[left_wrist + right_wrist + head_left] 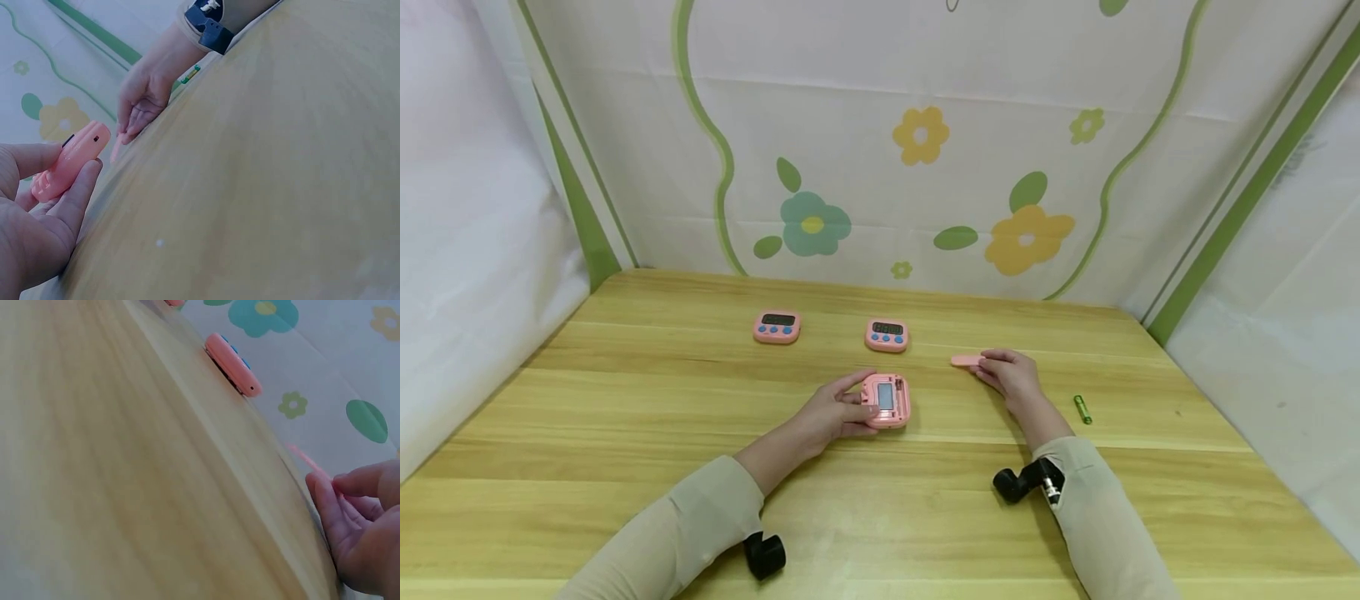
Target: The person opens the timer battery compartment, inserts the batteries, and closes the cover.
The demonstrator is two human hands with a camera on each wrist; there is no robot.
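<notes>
My left hand grips a pink digital timer by its left side, its back turned up with the battery slot uncovered. In the left wrist view the thumb and fingers pinch the timer edge-on, above the table. To the right, my right hand pinches a thin pink battery cover close to the tabletop; the right wrist view shows the cover between thumb and fingers. A green battery lies on the table right of the right hand.
Two more pink timers with blue buttons stand behind the hands, one timer at left and another timer near the middle. The wooden table ends at a flowered white curtain at the back, with white sheets at both sides.
</notes>
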